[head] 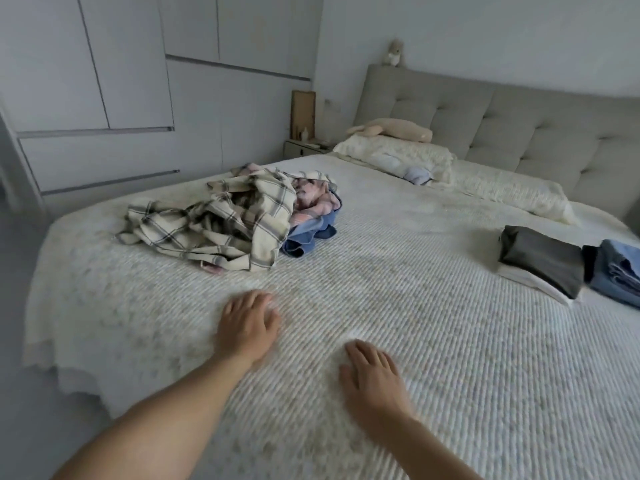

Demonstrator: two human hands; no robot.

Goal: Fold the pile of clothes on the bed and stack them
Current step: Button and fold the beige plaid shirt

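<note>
Right hand [372, 374]: nearest the camera, palm down over the bedspread [415, 306], fingers loosely extended, holding nothing; contact with the fabric cannot be confirmed.
Left hand [247, 327]: farther and to the left, palm down, fingers relaxed and blurred at the tips, holding nothing.
Work area: bare bedspread lies between the hands and the clothes.
Unfolded pile [228, 220]: far left of the hands, well apart from both; a plaid garment [207, 226] lies on top, with a pink item [311, 199] and a blue item [308, 237] on its right side.
Folded stack [540, 265]: far right, dark piece over a white one, with folded blue clothes [616, 271] just beside it.
Step in hand: judged to be the reach for the next garment.
Method: take the plaid garment alone by one edge, lift it free of the items beneath, spread it flat on the bare area, smooth out creases before the first fold.
Risk: a grasp in the middle of the pile may drag the pink and blue items along.
</note>
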